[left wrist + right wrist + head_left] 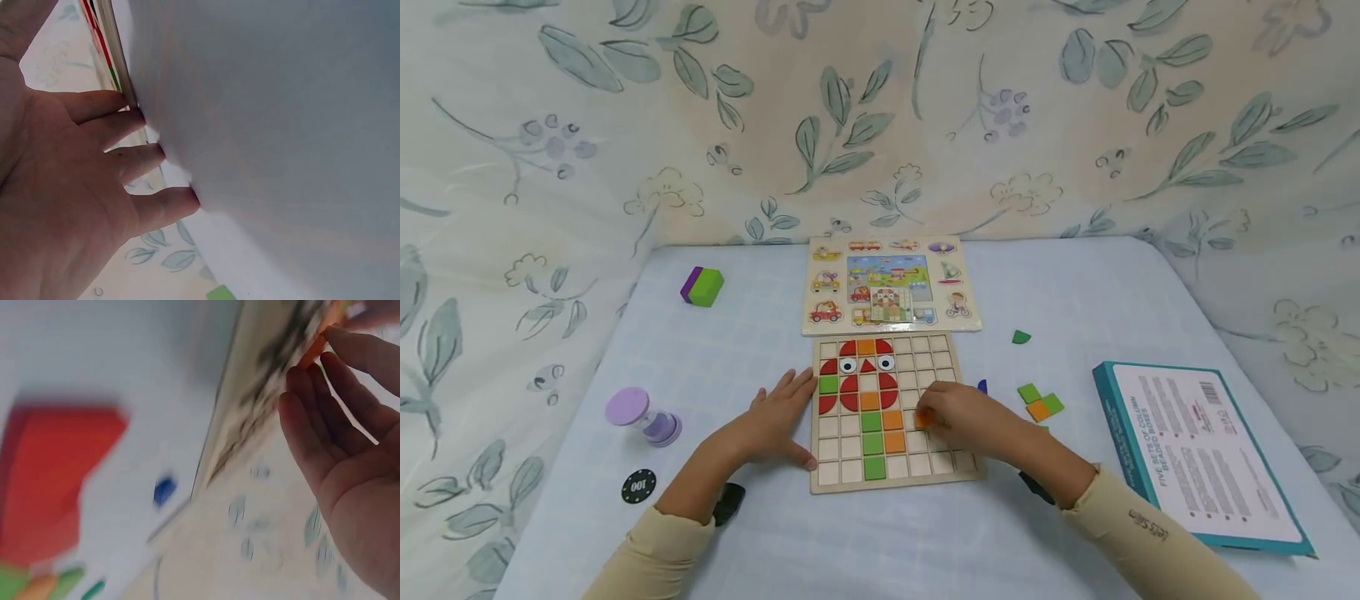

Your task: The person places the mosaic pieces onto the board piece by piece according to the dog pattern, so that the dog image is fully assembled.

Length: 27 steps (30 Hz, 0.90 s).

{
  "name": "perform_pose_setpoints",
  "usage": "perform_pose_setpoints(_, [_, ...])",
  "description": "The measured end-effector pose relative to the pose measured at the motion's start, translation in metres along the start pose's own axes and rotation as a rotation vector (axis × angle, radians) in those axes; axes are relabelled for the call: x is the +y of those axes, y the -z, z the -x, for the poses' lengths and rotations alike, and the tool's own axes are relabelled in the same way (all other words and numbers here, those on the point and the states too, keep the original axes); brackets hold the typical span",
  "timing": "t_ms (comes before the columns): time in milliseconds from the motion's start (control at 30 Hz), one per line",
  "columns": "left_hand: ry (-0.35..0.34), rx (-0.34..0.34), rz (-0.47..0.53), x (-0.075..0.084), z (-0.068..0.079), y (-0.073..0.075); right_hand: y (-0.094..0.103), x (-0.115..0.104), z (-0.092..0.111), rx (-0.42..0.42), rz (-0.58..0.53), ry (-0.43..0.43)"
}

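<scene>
So, the pale blue-covered table [820, 550]: right beneath the grip of the right hand [958, 419] lies the wooden grid board [842, 450], and just beyond it, the vehicle puzzle board [827, 287]! To the grip's right, a blue piece [982, 387], a green quarter-round [1021, 337] farther off, a cluster of green and orange tiles [1037, 408], then the teal-edged box [1213, 454]. Well left of the grip: a lilac-capped sand timer [646, 418], a black "100" chip [638, 486] nearer the wearer, and, far off, a green-and-purple block [703, 287]!
</scene>
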State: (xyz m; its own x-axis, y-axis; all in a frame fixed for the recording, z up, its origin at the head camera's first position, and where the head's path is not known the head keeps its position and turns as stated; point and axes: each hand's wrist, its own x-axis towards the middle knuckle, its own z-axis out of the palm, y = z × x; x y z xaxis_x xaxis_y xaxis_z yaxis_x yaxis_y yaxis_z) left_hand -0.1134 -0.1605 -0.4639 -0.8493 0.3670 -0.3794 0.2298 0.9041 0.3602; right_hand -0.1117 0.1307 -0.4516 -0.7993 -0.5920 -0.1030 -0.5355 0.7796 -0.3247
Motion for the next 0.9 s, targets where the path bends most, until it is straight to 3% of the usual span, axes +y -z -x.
perform_pose_setpoints(100, [-0.003, 0.007, 0.011, 0.001, -0.001, -0.001, -0.007, -0.006, -0.008, -0.004, 0.031, 0.062])
perform_pose_setpoints(433, [0.005, 0.029, 0.038, -0.006, 0.000, -0.007, -0.008, -0.011, -0.015, 0.032, 0.064, 0.008])
perform_pose_setpoints(533, [-0.003, 0.029, 0.047, -0.006, -0.001, -0.008, 0.005, -0.004, -0.004, 0.029, 0.069, -0.092])
perform_pose_setpoints(667, [-0.018, 0.018, 0.041, -0.003, -0.001, -0.007, 0.025, 0.020, 0.028, 0.008, 0.160, -0.372])
perform_pose_setpoints(733, [-0.017, 0.012, 0.030, -0.002, -0.001, -0.005, 0.027, 0.034, 0.045, -0.023, 0.194, -0.473])
perform_pose_setpoints(800, [-0.017, 0.011, 0.018, -0.002, 0.000, -0.003, 0.027, 0.045, 0.058, -0.052, 0.210, -0.520])
perform_pose_setpoints(900, [-0.021, 0.017, 0.006, -0.003, 0.000, -0.001, 0.021, 0.056, 0.068, -0.032, 0.212, -0.526])
